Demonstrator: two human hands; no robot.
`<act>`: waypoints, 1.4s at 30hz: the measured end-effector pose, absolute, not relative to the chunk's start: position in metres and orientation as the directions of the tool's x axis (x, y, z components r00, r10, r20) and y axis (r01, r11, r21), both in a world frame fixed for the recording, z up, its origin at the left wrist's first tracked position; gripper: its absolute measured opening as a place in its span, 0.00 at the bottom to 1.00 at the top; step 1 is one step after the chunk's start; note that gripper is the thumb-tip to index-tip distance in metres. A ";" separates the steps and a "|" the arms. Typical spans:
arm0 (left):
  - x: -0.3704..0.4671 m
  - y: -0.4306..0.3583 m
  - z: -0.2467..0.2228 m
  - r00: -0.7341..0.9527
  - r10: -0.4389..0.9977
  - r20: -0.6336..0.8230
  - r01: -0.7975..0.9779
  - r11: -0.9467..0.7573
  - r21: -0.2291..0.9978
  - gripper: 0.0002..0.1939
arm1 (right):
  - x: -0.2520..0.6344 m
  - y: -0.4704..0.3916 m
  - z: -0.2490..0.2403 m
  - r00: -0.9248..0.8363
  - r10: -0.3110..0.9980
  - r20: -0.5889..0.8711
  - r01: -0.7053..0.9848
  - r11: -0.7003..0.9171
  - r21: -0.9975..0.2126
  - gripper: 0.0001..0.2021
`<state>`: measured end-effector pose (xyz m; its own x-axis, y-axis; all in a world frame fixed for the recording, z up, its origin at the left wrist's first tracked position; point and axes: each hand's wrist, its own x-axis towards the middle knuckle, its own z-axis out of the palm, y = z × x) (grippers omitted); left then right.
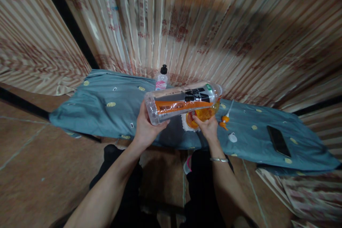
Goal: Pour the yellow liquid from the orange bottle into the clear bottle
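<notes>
Holds the clear bottle [176,103] nearly level, clamped by its base end in the left hand [148,128], neck reaching right, across and above the amber bottle [205,114]. Grips the amber bottle in the right hand [208,127], closed against its near side. Has the orange pump [225,118] on the surface [248,144], just right of the right hand.

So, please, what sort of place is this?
It looks like a room in a home, though I cannot be sure. A patterned, pleated curtain hangs behind a printed blue-green cloth, a phone lies on that cloth, and the brown floor below seems to be tiled.
</notes>
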<state>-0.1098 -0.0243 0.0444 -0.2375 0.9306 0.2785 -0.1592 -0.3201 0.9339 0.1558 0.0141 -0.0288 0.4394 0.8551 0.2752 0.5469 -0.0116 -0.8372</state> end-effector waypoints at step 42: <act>-0.110 -0.025 0.050 -0.240 0.944 0.227 -0.175 -0.272 0.946 0.45 | 0.154 0.012 -0.025 0.451 0.851 0.268 0.563 -0.038 -0.825 0.42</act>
<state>-0.1103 -0.0253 0.0497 -0.2399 0.9439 0.2271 -0.1751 -0.2722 0.9462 0.1545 0.0124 -0.0255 0.4508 0.8513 0.2683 0.5632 -0.0381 -0.8254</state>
